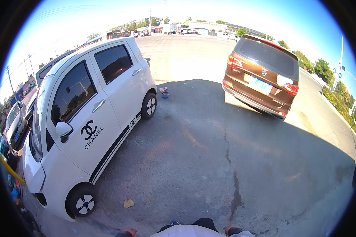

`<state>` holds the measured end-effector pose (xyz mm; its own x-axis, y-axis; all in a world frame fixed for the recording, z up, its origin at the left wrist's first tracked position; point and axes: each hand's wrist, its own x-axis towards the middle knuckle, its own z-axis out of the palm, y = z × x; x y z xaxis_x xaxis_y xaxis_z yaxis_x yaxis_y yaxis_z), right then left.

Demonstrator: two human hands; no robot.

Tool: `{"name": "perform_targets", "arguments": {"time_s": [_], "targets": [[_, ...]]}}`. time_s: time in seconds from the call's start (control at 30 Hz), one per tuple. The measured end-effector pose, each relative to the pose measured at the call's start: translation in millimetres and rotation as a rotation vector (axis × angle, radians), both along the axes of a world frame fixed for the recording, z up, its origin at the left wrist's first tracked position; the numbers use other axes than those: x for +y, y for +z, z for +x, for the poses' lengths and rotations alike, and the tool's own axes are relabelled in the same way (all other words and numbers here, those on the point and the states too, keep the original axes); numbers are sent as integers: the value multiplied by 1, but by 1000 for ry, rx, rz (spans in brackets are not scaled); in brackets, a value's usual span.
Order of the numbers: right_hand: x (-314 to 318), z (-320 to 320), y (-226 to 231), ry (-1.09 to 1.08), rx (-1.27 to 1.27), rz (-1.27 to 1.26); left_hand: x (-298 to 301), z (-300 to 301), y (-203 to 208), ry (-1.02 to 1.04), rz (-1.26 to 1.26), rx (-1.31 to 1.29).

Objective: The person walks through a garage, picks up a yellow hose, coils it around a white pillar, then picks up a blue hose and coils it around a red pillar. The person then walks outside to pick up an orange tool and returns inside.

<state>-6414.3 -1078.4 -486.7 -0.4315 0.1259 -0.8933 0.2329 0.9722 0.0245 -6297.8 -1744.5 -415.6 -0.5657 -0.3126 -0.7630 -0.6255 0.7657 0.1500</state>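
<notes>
At the lower edge my left hand (pixel 131 231) shows only in part, at the end of a dark sleeve. Its fingers look loosely apart, and I see nothing in them. On the other side of my white top, my right hand (pixel 228 229) also shows in part, fingers loosely apart with nothing visible in it. Both hands hang apart from everything around. The nearest large thing is a small white car (pixel 77 148) on the left, with black lettering and a black stripe on its side. A dry leaf (pixel 128 203) lies on the pavement beside its front wheel.
A brown van (pixel 261 77) stands ahead to the right, its rear toward me. A small colourful container (pixel 164 92) sits by the white car's rear wheel. Other cars (pixel 14 124) line the far left. Cracked grey pavement (pixel 194 158) lies in shade; a hedge (pixel 338 104) borders the right.
</notes>
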Motion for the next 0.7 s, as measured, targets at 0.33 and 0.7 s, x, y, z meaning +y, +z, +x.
{"name": "perform_targets", "arguments": {"time_s": [0.33,0.7], "targets": [[-27,-208,-19,-353,-199,-57,-21,-527,61,106,97,498],[-163,-1031,143,-251,854,-434,-126,-710,-50,-300,-53,-235]]}}
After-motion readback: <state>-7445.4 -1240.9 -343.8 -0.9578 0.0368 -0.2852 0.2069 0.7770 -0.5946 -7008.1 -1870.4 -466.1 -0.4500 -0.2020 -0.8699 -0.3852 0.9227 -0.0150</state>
